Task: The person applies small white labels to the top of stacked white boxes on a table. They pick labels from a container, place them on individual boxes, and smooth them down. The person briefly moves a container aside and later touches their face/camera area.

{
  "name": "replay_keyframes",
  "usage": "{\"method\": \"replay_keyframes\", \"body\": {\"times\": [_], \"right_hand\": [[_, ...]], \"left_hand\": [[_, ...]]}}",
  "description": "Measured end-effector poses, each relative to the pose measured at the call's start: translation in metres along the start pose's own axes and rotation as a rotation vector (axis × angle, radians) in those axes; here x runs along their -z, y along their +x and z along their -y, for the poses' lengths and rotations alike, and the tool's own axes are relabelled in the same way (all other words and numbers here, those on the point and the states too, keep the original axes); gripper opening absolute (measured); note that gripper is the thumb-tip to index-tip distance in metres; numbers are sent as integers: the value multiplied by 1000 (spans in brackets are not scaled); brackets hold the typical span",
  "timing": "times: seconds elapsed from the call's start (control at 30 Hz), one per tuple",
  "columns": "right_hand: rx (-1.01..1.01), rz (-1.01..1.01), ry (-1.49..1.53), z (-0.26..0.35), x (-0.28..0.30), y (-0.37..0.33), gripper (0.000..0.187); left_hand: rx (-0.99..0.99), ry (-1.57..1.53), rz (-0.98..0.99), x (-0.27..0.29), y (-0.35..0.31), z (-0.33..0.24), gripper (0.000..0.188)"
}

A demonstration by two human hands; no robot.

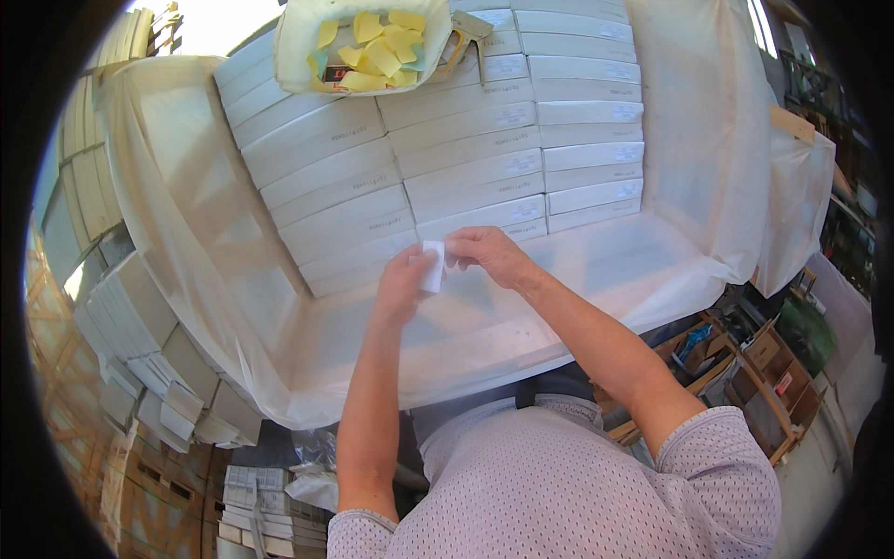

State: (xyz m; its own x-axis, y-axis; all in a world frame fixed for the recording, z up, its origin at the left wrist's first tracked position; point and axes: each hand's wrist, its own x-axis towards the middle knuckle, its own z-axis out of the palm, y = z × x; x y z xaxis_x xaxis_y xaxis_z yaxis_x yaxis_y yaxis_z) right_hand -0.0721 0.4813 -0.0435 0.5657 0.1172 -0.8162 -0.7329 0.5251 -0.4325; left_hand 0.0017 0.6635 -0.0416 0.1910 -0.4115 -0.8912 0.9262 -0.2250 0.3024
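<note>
In front of the stacked boxes, my left hand (400, 282) is closed on a small white paper slip (433, 266), the thumb lying over its face. Close by its right edge is my right hand (491, 253), with thumb and fingers pinched together. Whether those fingertips grip the slip's edge or something else is too small to tell. Behind both hands rise columns of flat white cartons (475, 182), several bearing small printed labels on their ends.
A white tub (291, 47) with loose yellow paper pieces (380, 48) stands on the cartons. Translucent plastic sheeting (372, 349) lines the large bin around them. More cartons (154, 340) lean at the left. A wooden compartment box (768, 373) sits at the lower right.
</note>
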Motion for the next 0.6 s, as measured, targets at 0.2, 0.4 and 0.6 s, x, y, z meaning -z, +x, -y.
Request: {"method": "replay_keyframes", "body": {"times": [0.2,0.4,0.6], "right_hand": [[26,35,-90,3,-5,5,23],[23,11,-195,6,-9,9,25],[5,-40,-286,6,-17,11,25]], "left_hand": [[-7,77,-22,3,-3,-4,18],[-69,218,-88,8,0,-1,22],[-104,376,-123,14,4,0,23]]}}
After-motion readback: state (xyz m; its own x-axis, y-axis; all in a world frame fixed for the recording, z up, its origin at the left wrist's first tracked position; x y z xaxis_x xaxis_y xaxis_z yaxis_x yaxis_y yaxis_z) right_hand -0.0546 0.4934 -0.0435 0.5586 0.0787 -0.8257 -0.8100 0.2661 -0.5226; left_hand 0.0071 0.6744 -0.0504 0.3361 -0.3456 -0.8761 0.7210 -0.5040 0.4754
